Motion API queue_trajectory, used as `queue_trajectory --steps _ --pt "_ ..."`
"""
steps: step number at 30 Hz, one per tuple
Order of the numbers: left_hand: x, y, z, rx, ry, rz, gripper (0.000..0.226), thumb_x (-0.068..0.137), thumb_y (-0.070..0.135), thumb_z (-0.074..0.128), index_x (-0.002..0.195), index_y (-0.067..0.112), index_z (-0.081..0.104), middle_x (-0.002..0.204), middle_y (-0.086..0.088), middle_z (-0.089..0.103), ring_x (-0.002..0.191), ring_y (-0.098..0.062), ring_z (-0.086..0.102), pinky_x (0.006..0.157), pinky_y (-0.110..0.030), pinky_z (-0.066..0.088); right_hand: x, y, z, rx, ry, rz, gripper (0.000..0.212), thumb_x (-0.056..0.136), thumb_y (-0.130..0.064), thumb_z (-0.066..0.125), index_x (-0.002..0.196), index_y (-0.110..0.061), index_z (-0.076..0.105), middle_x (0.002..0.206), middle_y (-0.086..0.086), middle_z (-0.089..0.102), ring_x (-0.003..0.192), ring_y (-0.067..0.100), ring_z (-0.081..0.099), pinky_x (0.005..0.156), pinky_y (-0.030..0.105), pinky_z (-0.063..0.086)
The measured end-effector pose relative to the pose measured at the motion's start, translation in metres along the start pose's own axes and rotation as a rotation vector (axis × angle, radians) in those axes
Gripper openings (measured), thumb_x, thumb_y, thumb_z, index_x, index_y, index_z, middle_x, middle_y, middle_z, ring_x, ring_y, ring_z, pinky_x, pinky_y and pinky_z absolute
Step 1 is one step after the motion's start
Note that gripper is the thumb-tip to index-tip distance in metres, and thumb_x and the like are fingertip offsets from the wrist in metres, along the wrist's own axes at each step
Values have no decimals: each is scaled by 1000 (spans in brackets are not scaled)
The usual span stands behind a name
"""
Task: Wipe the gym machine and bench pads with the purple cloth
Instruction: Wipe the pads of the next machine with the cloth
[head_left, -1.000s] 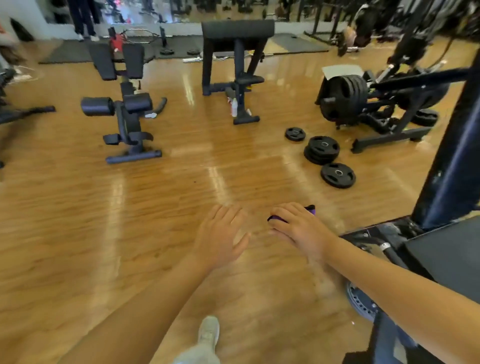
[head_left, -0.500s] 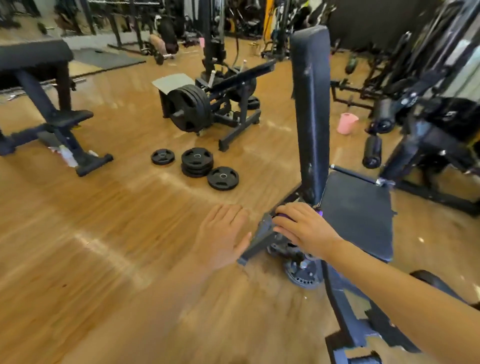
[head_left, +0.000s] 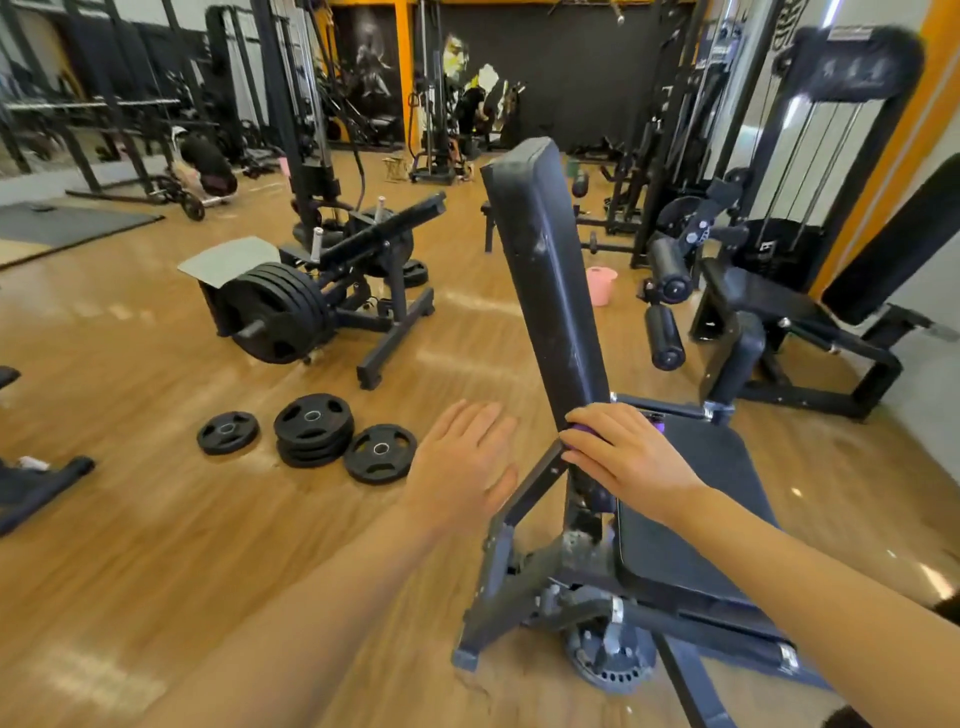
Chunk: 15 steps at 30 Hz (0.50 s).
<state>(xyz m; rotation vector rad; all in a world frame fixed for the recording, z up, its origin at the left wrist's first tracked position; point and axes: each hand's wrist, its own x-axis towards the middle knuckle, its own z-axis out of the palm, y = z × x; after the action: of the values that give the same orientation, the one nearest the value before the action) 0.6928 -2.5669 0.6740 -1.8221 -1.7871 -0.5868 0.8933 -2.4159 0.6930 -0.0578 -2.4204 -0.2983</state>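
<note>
Glossy wooden floor (head_left: 156, 519) runs across a gym crowded with black machines. Nearest the camera, the right hand (head_left: 628, 457) curls its grip around a purple cloth (head_left: 587, 429), fingers clamped over it and pressing it against the lower end of an upright backrest pad (head_left: 545, 280). Only slivers of the cloth show, one under the fingertips and another past the knuckles, so how it is folded cannot be told. The left hand (head_left: 462, 462) hovers just beside the bench frame, its grip apart, fingers straight and together, palm down, holding nothing.

That backrest pad stands steeply, tilted slightly away to the left, its vinyl scuffed with pale marks. Its foot meets a flat black seat pad (head_left: 696, 525) lying to the right under the right forearm. A dark steel frame (head_left: 519, 587) carries both pads down to the floor.

Further out on the left, three sets of black weight plates (head_left: 311, 431) lie flat on the floor, the middle one a short stack. Beyond them a plate-loaded machine (head_left: 322, 291) carries several large discs on its side. To the right, a pink bucket (head_left: 601, 285) sits on the floor behind the backrest, near a leg machine (head_left: 769, 322) with padded rollers. What appears to be a person (head_left: 205, 163) crouches low in the far left background, too blurred to describe.
</note>
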Motion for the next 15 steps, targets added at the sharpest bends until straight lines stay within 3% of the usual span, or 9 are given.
queue_trajectory --steps 8,15 --pt "76 -78 31 -35 101 106 51 91 41 52 130 10 64 135 -10 61 123 -26 58 110 -44 43 62 47 28 -117 9 92 29 101 -28 51 106 -8 71 113 9 65 107 23 57 95 33 44" --pt "147 -146 51 -151 234 317 52 93 37 54 138 11 56 145 -10 54 135 -25 49 118 -42 30 134 61 49 -235 153 279 36 105 -30 47 109 -4 72 116 13 66 109 28 60 95 40 47"
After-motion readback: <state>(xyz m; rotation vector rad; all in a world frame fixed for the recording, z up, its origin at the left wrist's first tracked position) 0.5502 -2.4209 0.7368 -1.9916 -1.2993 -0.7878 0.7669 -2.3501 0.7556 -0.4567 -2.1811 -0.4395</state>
